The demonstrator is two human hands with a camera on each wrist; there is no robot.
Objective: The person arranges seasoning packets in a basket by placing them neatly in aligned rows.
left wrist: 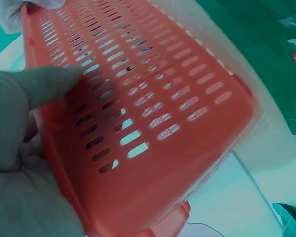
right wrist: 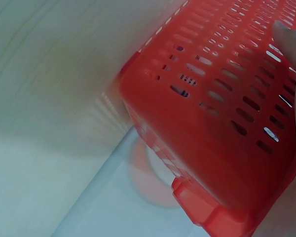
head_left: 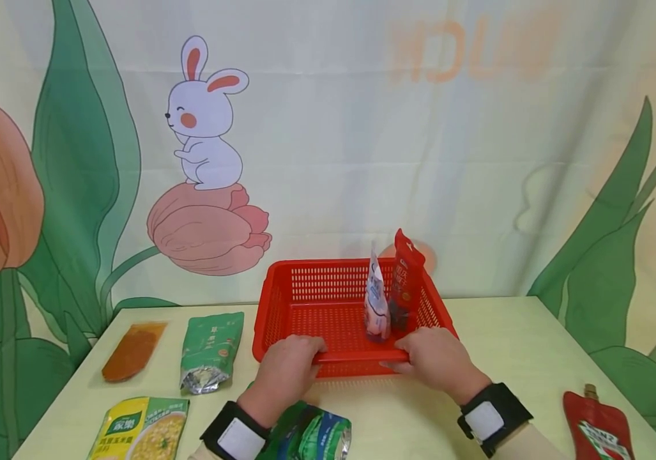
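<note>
Both hands grip the near rim of a red plastic basket [head_left: 333, 356] at the back of the table. My left hand [head_left: 289, 367] holds the rim left of its middle; in the left wrist view its thumb [left wrist: 54, 84] lies against the slotted outer wall [left wrist: 153, 98]. The right hand [head_left: 439, 361] holds the same rim near the right corner, its thumb [right wrist: 288, 42] also on the outer wall. Inside the basket, toward the right, a white-and-pink packet [head_left: 376, 303] and a red pouch [head_left: 407, 281] stand upright side by side.
On the table's left lie a brown-orange packet [head_left: 134, 351], a green pouch [head_left: 213, 351] and a yellow-green soup packet [head_left: 140, 428]. Another green packet [head_left: 319, 434] is partly hidden by the left forearm. A Heinz ketchup pouch [head_left: 598, 425] lies at the right. A printed curtain [head_left: 328, 160] hangs behind.
</note>
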